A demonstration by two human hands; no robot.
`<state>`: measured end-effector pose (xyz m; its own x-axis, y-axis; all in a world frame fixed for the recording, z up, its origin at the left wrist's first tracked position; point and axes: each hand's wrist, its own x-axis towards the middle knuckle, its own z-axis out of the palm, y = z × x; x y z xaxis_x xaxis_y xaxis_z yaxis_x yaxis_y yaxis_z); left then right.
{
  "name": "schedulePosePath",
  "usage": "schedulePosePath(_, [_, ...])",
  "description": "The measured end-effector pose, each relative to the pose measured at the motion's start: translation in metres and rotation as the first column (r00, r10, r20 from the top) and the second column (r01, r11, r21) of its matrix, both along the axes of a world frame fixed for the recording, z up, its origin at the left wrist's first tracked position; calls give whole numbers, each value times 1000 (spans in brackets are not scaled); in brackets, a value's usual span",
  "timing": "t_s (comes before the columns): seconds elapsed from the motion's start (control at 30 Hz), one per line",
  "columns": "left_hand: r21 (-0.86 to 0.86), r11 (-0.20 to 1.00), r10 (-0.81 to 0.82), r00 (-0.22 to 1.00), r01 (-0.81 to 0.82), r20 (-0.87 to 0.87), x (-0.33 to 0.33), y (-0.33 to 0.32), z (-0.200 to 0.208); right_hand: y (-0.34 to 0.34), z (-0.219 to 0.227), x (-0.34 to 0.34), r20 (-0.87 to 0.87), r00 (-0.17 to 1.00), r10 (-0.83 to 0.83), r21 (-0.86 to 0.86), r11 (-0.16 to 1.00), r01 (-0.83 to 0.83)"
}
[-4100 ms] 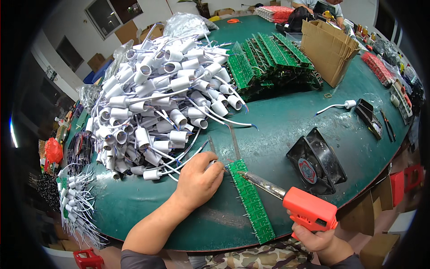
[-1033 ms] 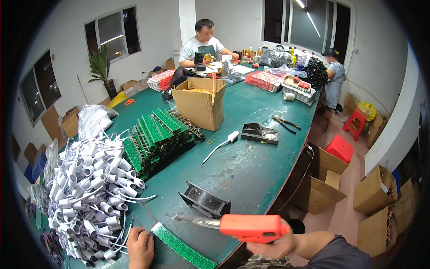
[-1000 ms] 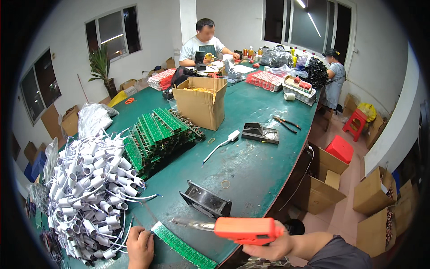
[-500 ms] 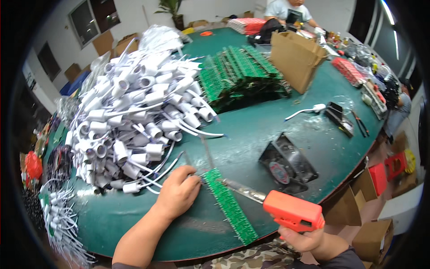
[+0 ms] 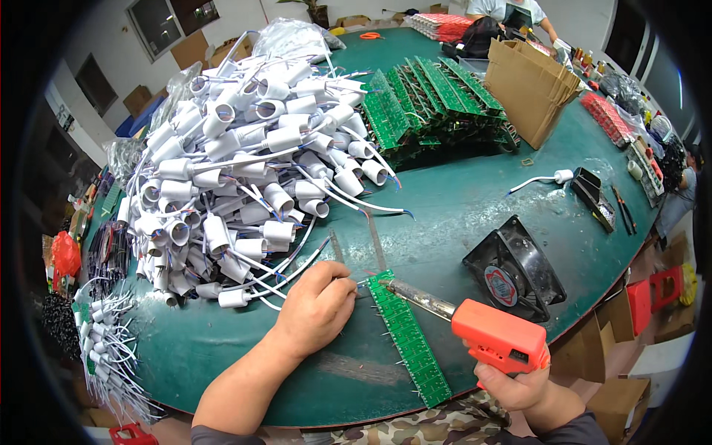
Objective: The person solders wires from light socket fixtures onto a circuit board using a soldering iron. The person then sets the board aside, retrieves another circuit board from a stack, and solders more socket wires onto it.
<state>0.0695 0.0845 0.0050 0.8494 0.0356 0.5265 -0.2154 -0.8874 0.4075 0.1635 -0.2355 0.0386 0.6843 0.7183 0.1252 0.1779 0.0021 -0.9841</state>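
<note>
A narrow green circuit board (image 5: 411,337) lies on the table in front of me, running from its far end toward the near edge. Beside that far end, my left hand (image 5: 315,308) is closed, its fingertips pinching what looks like a thin wire (image 5: 362,282) that reaches the board; most of it is hidden by the fingers. My right hand (image 5: 512,386) is wrapped round the handle of an orange-red soldering gun (image 5: 498,335). Its metal barrel points left, and the tip meets the board near its far end.
White lamp sockets with cables (image 5: 245,163) form a big heap at left. Stacked green circuit boards (image 5: 430,100) and a cardboard box (image 5: 530,89) stand behind. A black fan (image 5: 515,271), a loose socket (image 5: 564,176) and pliers (image 5: 623,209) lie at right. A person (image 5: 512,11) sits across the table.
The whole view has shifted, so the table's contents appear farther right. The left hand stays by the board's far end, and the soldering gun's tip remains at that end.
</note>
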Motion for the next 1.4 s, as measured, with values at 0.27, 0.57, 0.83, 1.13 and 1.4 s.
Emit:
schedulePosePath(0.27, [32, 999, 25, 997, -28, 75, 10, -5, -6, 19, -18, 6, 248, 968, -25, 21, 1000, 21])
schedulePosePath(0.57, [46, 998, 49, 998, -50, 38, 9, -4, -7, 26, -17, 5, 182, 983, -32, 21, 999, 28])
schedulePosePath(0.83, [45, 997, 54, 998, -56, 39, 10, -4, -8, 26, -5, 6, 113, 993, 31, -55, 998, -25])
schedulePosePath(1.13, [54, 997, 58, 998, -59, 24, 9, -4, -9, 26, -7, 9, 204, 976, 73, -106, 993, -52])
schedulePosePath(1.4, [55, 997, 60, 998, -61, 20, 10, -4, -9, 25, -8, 8, 156, 985, 73, -89, 994, -60])
